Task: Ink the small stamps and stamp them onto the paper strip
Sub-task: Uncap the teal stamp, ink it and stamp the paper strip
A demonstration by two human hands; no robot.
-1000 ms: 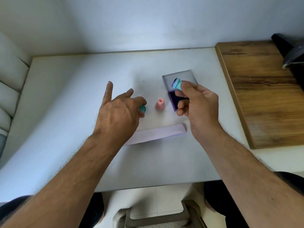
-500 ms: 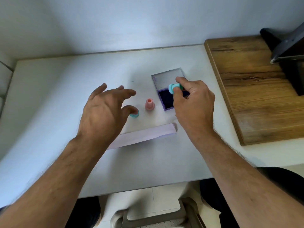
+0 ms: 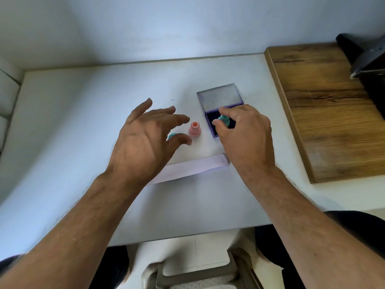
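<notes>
R hand (image 3: 243, 132) pinches teal stamp (image 3: 224, 120) face-down on dark ink pad (image 3: 214, 122), prob. to load ink; L hand (image 3: 145, 140) open, fingers spread, empty, w/ pink stamp (image 3: 194, 129) just beside & paper strip (image 3: 195, 166) unstamped near table (image 3: 83, 122) edge.

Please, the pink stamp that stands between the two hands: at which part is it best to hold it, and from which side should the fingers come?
Probably best to grip the pink stamp by its narrow upper neck, coming from above with thumb and forefinger. It stands upright on the table, its wide base down, so the neck is free all around. The left hand hovers open closest to it.
</notes>
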